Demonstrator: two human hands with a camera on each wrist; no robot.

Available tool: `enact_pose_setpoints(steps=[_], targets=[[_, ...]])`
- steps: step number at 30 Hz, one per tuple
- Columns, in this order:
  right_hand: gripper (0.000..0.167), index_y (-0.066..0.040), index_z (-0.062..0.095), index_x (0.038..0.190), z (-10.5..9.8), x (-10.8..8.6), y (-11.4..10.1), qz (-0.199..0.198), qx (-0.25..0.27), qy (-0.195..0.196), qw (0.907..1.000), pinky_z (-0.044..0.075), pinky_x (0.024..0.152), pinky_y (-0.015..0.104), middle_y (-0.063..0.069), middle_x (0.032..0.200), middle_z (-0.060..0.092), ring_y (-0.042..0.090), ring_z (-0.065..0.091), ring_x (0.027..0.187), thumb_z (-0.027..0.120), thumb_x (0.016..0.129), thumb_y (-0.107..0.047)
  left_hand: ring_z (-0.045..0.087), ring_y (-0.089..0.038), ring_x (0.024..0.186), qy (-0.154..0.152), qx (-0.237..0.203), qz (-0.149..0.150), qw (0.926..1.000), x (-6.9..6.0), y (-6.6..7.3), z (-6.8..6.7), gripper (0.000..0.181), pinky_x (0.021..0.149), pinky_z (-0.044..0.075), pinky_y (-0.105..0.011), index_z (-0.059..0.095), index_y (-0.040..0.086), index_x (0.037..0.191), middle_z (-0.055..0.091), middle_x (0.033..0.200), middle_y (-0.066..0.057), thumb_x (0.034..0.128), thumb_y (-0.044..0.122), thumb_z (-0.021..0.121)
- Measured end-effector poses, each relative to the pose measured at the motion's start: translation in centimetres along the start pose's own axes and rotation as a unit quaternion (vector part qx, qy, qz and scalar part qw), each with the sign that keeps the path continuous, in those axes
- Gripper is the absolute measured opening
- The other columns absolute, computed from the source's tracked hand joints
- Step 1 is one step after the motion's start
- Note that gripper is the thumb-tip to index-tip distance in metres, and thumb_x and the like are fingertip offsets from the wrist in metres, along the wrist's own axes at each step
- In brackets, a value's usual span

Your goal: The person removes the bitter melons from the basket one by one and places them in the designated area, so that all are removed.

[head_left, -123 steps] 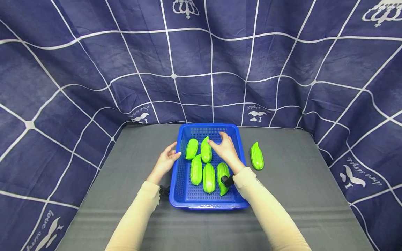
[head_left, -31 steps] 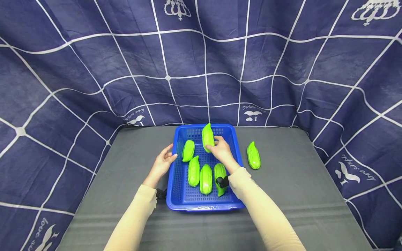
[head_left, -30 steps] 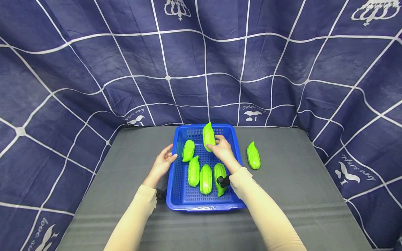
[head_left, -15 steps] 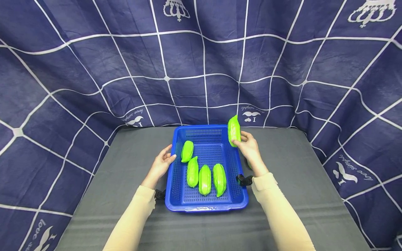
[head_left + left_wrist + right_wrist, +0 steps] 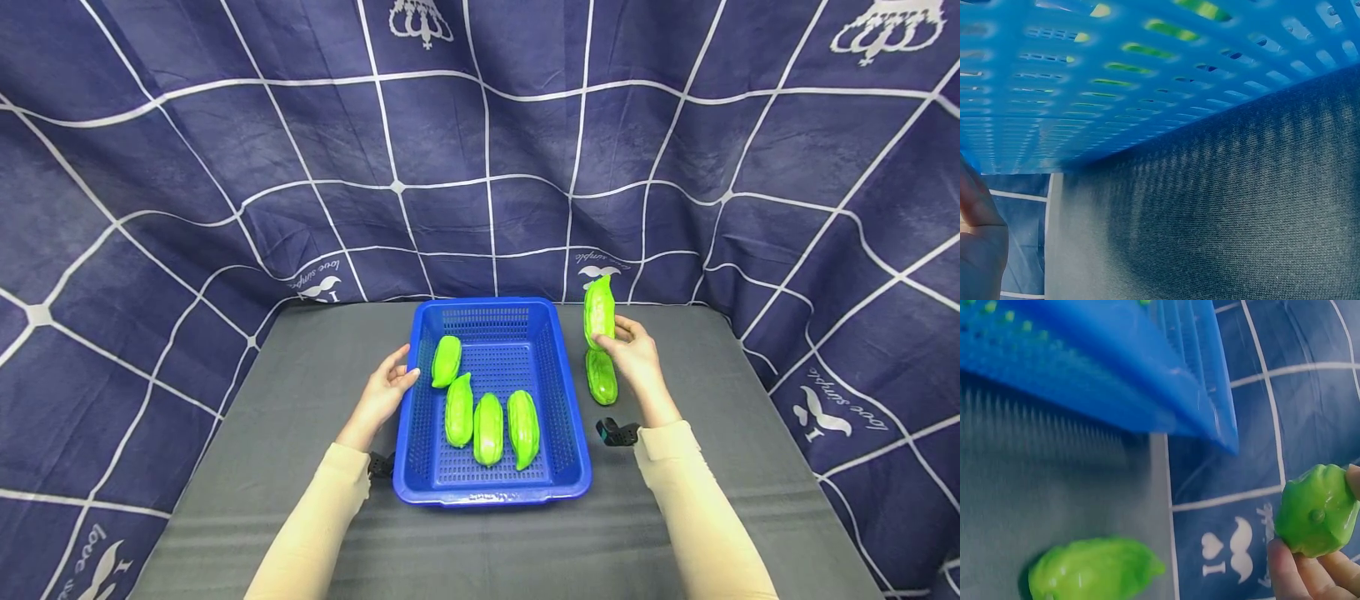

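Observation:
My right hand [image 5: 636,354] pinches a bright green, ridged bitter melon [image 5: 599,312] near its lower end, tip pointing up. It hangs in the air to the right of the blue basket [image 5: 495,497]. In the right wrist view the held bitter melon [image 5: 1316,512] shows end-on between thumb and fingers. Below it another bitter melon [image 5: 602,379] lies on the table, partly covered from above. At the basket's left rim my left hand [image 5: 382,396] rests with relaxed fingers, thumb over the rim. Several bitter melons lie inside the basket, one [image 5: 447,361] at its left wall.
The grey table [image 5: 495,550] carries the basket in its middle. A dark blue checked curtain [image 5: 525,217] hangs behind and at both sides. Black wrist cameras sit at each wrist, the right one [image 5: 618,432] beside the basket's right wall.
The right hand has taken a bitter melon from the basket, lifted it and carried it rightward past the rim, over the table. The left hand has stayed at the left rim.

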State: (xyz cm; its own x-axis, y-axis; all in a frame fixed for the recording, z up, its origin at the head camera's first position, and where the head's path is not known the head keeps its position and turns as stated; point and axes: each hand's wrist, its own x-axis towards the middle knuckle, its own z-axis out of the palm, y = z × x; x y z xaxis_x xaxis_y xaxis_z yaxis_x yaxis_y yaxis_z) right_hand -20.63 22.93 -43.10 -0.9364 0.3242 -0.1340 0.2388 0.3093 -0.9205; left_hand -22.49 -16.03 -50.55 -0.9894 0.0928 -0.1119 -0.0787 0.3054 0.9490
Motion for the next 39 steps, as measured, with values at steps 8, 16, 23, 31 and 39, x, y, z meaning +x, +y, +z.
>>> enact_pose_setpoints(steps=[8,16,23,31,39], targets=[[0.066,-0.001,0.036,0.150,-2.0,0.4,1.4,0.020,0.007,0.027,0.9994,0.042,0.108,0.042,0.023,0.146,0.048,0.033,0.052,0.128,0.064,0.093,-0.016,0.062,-0.010,0.089,-0.003,0.004,-0.002,1.0000,0.1,-0.1,0.0,0.059,0.076,0.048,-0.017,0.034,0.011,0.153,0.061,0.121,-0.026,0.1001,0.015,0.058],[0.067,-0.001,0.031,0.152,-3.2,0.7,3.1,0.044,0.014,0.037,0.9983,0.042,0.109,0.041,0.023,0.149,0.044,0.034,0.050,0.130,0.063,0.094,-0.014,0.061,-0.005,0.085,0.000,-0.001,0.003,1.0000,0.1,-0.2,-0.1,0.059,0.075,0.048,-0.016,0.034,0.009,0.153,0.062,0.119,-0.026,0.0997,0.013,0.058],[0.068,0.003,0.029,0.152,-3.7,0.9,4.6,0.052,-0.010,0.034,0.9980,0.040,0.110,0.044,0.027,0.149,0.042,0.037,0.047,0.132,0.061,0.094,-0.014,0.061,-0.006,0.086,-0.004,-0.008,0.004,1.0000,-0.2,0.1,-0.1,0.061,0.074,0.047,-0.014,0.032,0.007,0.154,0.061,0.120,-0.028,0.0993,0.013,0.059],[0.068,0.005,0.027,0.151,-4.1,1.0,7.0,0.074,-0.076,0.020,0.9942,0.041,0.105,0.046,0.029,0.148,0.043,0.040,0.049,0.130,0.059,0.096,-0.019,0.062,-0.009,0.088,-0.001,-0.005,-0.001,1.0000,-0.1,0.1,0.0,0.059,0.075,0.048,-0.016,0.033,0.009,0.153,0.061,0.121,-0.027,0.0998,0.014,0.058],[0.067,0.008,0.027,0.150,-4.0,0.8,8.6,0.081,-0.078,0.008,0.9936,0.040,0.108,0.050,0.032,0.147,0.041,0.043,0.046,0.133,0.059,0.097,-0.017,0.060,-0.002,0.080,-0.001,-0.031,0.003,0.9995,0.0,-0.1,0.1,0.058,0.073,0.048,-0.016,0.034,0.007,0.152,0.061,0.117,-0.029,0.0991,0.009,0.058]])
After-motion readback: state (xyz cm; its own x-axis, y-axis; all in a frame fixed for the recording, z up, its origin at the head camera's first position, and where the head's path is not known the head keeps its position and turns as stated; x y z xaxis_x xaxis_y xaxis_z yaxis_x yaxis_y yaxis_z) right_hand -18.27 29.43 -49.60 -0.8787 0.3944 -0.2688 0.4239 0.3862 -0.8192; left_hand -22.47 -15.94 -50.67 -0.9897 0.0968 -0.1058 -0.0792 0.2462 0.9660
